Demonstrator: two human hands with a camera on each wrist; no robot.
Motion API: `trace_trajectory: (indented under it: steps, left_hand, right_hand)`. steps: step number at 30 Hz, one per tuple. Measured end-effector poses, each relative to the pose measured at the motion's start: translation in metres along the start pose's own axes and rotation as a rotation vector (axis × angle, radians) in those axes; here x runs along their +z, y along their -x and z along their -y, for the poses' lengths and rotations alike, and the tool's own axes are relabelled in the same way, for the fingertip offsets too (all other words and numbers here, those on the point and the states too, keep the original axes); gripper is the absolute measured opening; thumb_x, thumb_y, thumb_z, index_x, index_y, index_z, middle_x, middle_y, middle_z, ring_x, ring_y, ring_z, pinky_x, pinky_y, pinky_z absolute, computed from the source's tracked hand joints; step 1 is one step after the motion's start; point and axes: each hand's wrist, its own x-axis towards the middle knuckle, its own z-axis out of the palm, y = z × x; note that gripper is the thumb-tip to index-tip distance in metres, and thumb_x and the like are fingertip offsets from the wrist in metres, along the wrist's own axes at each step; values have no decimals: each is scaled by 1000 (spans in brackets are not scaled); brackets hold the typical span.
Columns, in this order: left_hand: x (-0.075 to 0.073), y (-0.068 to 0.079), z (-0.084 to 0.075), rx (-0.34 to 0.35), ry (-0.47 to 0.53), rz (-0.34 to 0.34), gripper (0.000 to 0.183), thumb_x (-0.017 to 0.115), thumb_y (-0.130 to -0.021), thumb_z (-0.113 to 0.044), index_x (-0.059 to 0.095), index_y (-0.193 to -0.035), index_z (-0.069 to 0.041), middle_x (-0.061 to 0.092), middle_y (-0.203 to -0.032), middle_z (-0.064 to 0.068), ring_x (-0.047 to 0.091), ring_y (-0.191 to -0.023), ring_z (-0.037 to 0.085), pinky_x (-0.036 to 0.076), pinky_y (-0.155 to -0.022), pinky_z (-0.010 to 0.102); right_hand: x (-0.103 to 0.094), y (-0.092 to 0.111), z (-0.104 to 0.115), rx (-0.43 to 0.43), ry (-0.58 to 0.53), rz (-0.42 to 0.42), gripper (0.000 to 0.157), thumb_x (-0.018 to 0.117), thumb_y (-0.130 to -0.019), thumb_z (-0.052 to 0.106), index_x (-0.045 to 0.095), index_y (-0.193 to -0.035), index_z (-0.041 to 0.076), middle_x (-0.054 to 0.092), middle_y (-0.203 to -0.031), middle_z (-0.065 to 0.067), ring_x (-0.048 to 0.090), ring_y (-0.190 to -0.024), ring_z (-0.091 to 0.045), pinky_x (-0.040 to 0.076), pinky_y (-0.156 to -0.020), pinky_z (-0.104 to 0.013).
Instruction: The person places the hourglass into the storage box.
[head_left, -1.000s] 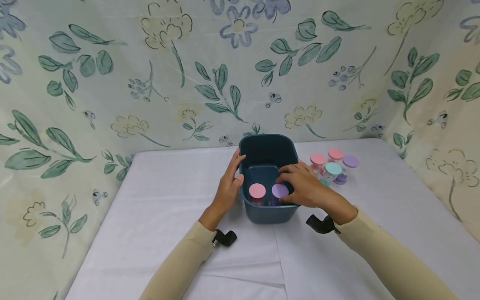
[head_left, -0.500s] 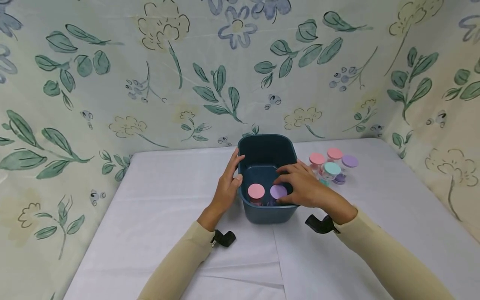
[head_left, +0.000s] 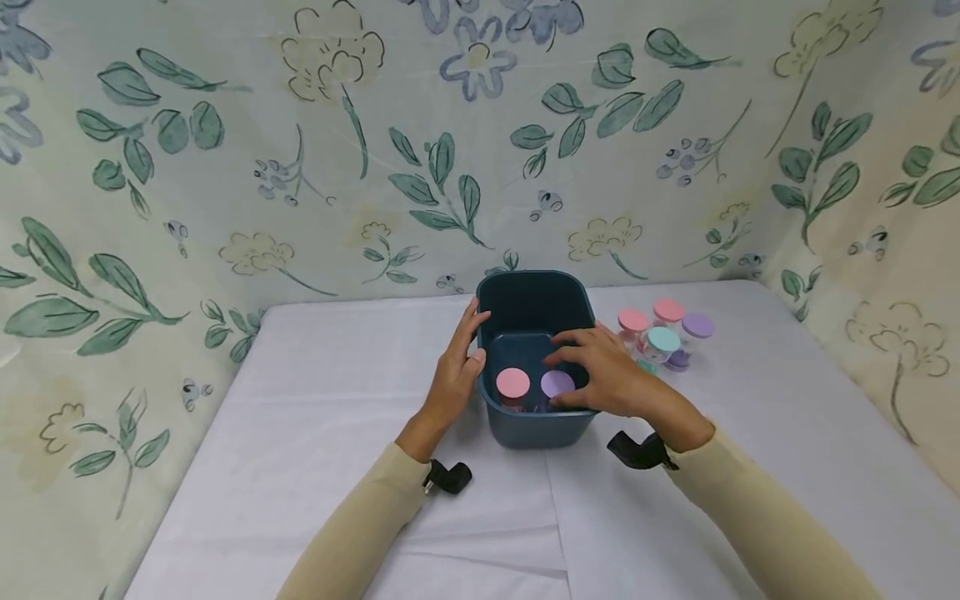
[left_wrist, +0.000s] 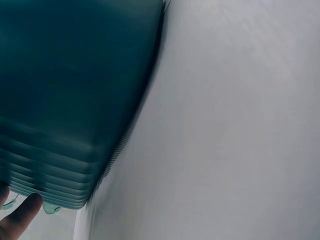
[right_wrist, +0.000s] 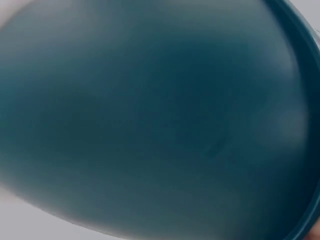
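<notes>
A dark blue plastic bin (head_left: 536,429) stands on the white-covered table, its inside facing me. My left hand (head_left: 450,367) rests along its left wall, fingers extended, with fingertips at the rim; two fingertips (left_wrist: 27,210) show beside the ridged wall in the left wrist view. Inside, at the near end, a jar with a pink lid (head_left: 513,383) sits left of a jar with a purple lid (head_left: 557,383). My right hand (head_left: 611,371) reaches over the right rim, fingers spread and bent above the purple lid, thumb at its near edge. Most of that jar's body is hidden.
Right of the bin stand several clear jars, with pink lids (head_left: 668,310), a teal lid (head_left: 663,339) and a purple lid (head_left: 698,325), partly behind my right hand. A floral cloth (head_left: 420,192) hangs behind the table's far edge.
My right hand has slid slightly left over the purple-lidded jar, its fingers and thumb shifting across the lid. Both jars keep their places in the bin. My left hand stays on the bin wall.
</notes>
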Motion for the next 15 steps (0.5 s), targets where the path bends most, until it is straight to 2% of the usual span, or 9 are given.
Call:
trace_trajectory:
  steps: [4, 7, 9, 13, 15]
  left_hand:
    - [1, 0, 1, 10, -2, 5, 55, 37, -94, -6, 30, -147, 5, 14, -159, 20, 14, -146, 36, 19, -113, 56]
    - [4, 2, 10, 20, -2, 8, 54, 37, -94, -6, 31, -147, 3, 13, -159, 18, 14, -146, 33, 18, -113, 57]
    - [6, 2, 20, 23, -20, 7, 54, 37, -96, -12, 31, -148, 0, 13, -160, 14, 14, -147, 28, 18, -114, 56]
    - [10, 4, 35, 3, -70, -13, 57, 35, -98, -32, 30, -150, -9, 12, -162, 4, 14, -147, 17, 22, -114, 52]
    - [11, 5, 39, -7, -86, -22, 59, 33, -98, -38, 30, -151, -12, 12, -162, -1, 14, -147, 14, 23, -113, 52]
  right_hand:
    - [0, 3, -4, -5, -60, -8, 50, 82, -74, 30, 69, -115, 6, 49, -138, -19, 33, -133, -40, 4, -113, -61]
    - [0, 6, -6, -2, -99, -3, 51, 81, -75, 30, 67, -118, 6, 47, -140, -18, 32, -135, -40, 5, -112, -63]
    - [-1, 8, -7, 8, -121, -4, 53, 80, -76, 30, 65, -122, 7, 46, -142, -17, 29, -137, -42, 11, -111, -66]
    - [-5, 11, -7, 53, -190, -6, 57, 78, -79, 32, 61, -129, 11, 42, -147, -14, 27, -138, -41, 31, -103, -66]
    - [-7, 13, -8, 70, -223, -15, 57, 77, -80, 31, 59, -131, 13, 40, -149, -12, 29, -139, -39, 35, -101, -64]
